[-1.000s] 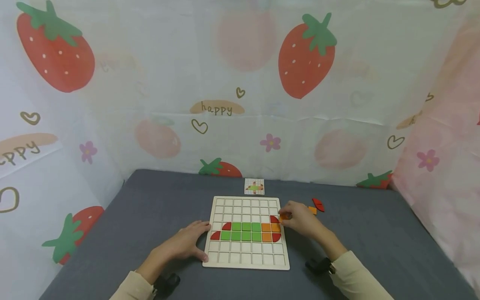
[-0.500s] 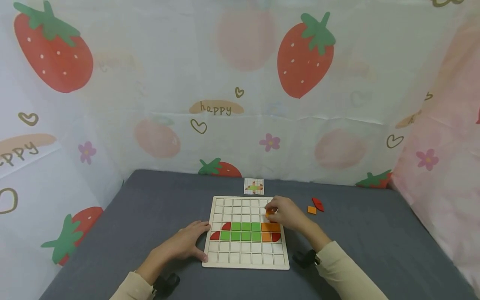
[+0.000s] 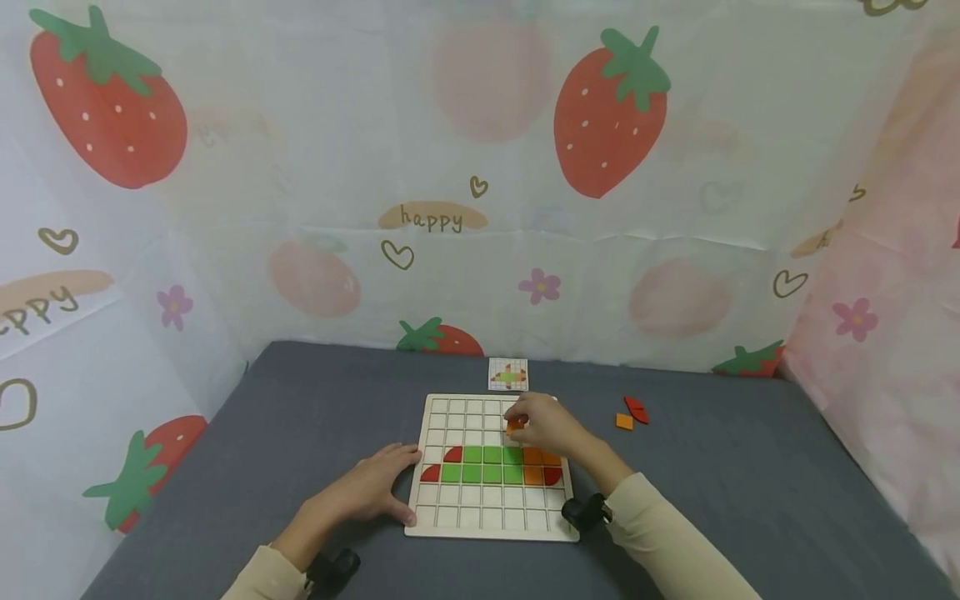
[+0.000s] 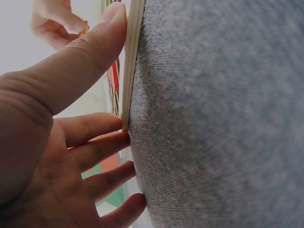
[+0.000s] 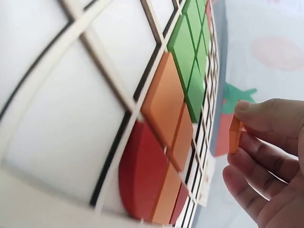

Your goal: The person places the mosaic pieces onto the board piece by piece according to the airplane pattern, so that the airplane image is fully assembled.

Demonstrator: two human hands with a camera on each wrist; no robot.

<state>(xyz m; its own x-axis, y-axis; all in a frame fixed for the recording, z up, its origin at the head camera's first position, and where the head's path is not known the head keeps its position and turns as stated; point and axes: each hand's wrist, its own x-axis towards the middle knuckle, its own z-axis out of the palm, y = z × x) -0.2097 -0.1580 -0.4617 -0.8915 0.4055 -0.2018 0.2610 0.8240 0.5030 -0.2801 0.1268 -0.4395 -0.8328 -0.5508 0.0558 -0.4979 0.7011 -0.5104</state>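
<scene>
Orange tile (image 3: pixel 514 427) in right hand's (image 3: pixel 546 425) pinch above board (image 3: pixel 442 517)

Soft, even light fills the room, bright and without glare; the pale strawberry curtain (image 3: pixel 480 167) glows. Shadows under the hands on the grey cloth (image 3: pixel 712 492) are faint. The head view bows at its edges. Both wrist views are stretched and soft up close, the near board grid (image 5: pixel 71 95) blurred.
</scene>
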